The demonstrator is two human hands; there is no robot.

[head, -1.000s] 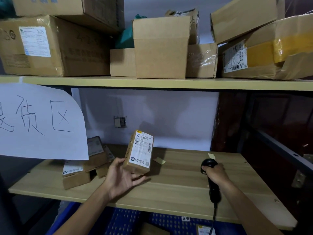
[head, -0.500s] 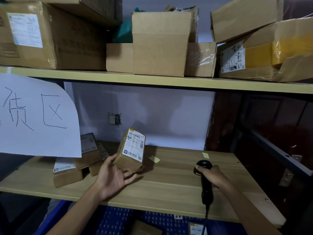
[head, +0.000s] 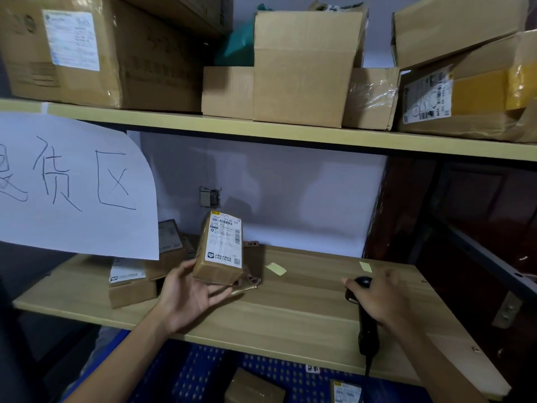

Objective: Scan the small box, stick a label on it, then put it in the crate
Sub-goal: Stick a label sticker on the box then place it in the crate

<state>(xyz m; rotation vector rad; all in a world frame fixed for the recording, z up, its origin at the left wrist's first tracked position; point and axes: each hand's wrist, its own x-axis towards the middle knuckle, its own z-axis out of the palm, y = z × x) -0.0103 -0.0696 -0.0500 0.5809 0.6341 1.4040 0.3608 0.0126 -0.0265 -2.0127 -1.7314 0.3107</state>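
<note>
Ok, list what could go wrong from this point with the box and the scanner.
1. The left hand holds the small box only by its lower end, tilted, above the shelf; it could slip.
2. The scanner in the right hand seems to point along the shelf, not at the box's label, so a scan may miss.
3. Two yellow stickers lie loose on the shelf and could be brushed off.

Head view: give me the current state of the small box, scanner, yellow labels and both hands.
small box: upright, held off the shelf, printed label facing camera
left hand: gripping the box's lower end
scanner: in the right hand, over the shelf
yellow labels: lying loose on the wooden shelf
</note>
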